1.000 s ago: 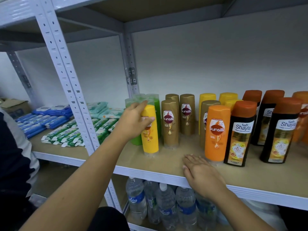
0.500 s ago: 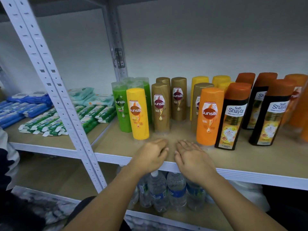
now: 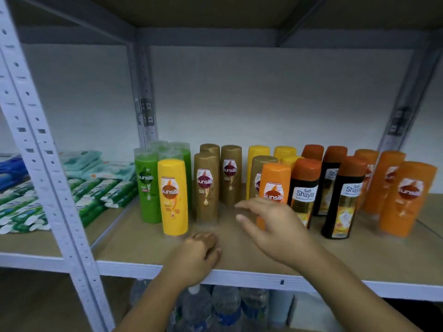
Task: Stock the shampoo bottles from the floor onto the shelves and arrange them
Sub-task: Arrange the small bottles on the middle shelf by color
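Yellow bottle point(image 3: 173, 197), green bottle point(image 3: 146, 185), gold bottle point(image 3: 206, 188), orange bottle point(image 3: 273, 185) (maroon logos), grey-white shelf point(image 3: 239, 275).

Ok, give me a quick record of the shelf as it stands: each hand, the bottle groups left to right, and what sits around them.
left hand: rests at the front edge of the shelf, fingers loosely curled, holds nothing
right hand: raised, fingers spread, before the front orange bottle; contact unclear
groups, left to right: green bottles, gold bottles, yellow bottles at the back, black bottles, orange bottles
odd one: single yellow bottle stands in front of the green ones
below: water bottles
left bay: packets
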Demonstrator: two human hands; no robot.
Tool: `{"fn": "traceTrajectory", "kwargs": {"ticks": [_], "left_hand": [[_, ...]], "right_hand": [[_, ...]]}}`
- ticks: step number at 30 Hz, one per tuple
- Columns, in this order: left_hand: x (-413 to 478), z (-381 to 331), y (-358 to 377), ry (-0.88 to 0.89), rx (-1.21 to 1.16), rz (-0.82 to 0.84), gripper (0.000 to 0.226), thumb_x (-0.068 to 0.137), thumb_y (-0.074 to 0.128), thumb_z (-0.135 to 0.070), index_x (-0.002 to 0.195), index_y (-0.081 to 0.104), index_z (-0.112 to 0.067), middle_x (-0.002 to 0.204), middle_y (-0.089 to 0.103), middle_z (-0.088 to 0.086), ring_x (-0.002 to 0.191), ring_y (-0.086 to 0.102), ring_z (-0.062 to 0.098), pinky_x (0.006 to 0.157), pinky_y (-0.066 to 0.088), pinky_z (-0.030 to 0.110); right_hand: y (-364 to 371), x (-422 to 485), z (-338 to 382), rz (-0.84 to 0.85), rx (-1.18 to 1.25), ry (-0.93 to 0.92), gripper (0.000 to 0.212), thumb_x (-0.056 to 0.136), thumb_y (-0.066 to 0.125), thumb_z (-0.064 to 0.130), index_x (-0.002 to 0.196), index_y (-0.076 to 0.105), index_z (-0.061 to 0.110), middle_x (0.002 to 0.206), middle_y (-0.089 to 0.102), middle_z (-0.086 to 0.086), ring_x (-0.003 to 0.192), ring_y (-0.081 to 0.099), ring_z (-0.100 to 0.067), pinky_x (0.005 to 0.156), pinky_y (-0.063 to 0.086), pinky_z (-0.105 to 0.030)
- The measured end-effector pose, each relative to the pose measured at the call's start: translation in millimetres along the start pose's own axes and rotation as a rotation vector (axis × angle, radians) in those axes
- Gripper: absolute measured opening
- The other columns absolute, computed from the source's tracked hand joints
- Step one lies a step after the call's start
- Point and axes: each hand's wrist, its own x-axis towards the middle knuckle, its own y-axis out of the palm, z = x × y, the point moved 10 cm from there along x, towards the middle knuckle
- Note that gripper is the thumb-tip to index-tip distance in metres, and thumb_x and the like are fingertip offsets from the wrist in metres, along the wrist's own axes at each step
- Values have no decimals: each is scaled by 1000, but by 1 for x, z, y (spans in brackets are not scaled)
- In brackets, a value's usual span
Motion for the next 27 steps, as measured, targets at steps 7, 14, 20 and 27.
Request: {"fn": "traceTrajectory", "kwargs": {"ticks": [7, 14, 20, 27], "left_hand": [[-3, -3, -5, 26, -29, 20, 48, 102, 42, -50, 138, 55, -21, 149, 51, -2, 137, 45, 15, 110, 38, 29], [-7, 1, -5, -6, -50, 9, 55, 93, 27, -61, 112, 59, -22, 130, 60, -3, 124, 53, 16, 102, 44, 35], [-8, 5, -3, -22, -62, 19, 53, 95, 26, -59, 110, 58, -20, 127, 61, -2, 125, 51, 16, 104, 43, 37], [-7, 2, -3, 15, -62, 7, 43, 102, 38, -48, 120, 60, -16, 135, 58, -1, 131, 48, 16, 108, 40, 35]], "right_hand": [[-97, 95, -15, 39, -284, 205, 43, 93, 60, 45, 131, 58, 25, 128, 61, 3, 104, 54, -13, 79, 44, -28], [-43, 131, -56, 510, -564, 412, 57, 86, 67, 46, 135, 55, 19, 133, 59, -6, 116, 58, -31, 90, 52, -40], [-30, 147, -48, 505, -558, 365, 48, 88, 69, 40, 127, 62, 15, 121, 65, -5, 107, 62, -28, 86, 53, -36], [-12, 167, -35, 416, -446, 307, 46, 88, 68, 42, 123, 64, 13, 114, 68, -4, 101, 63, -24, 88, 56, -37]]}}
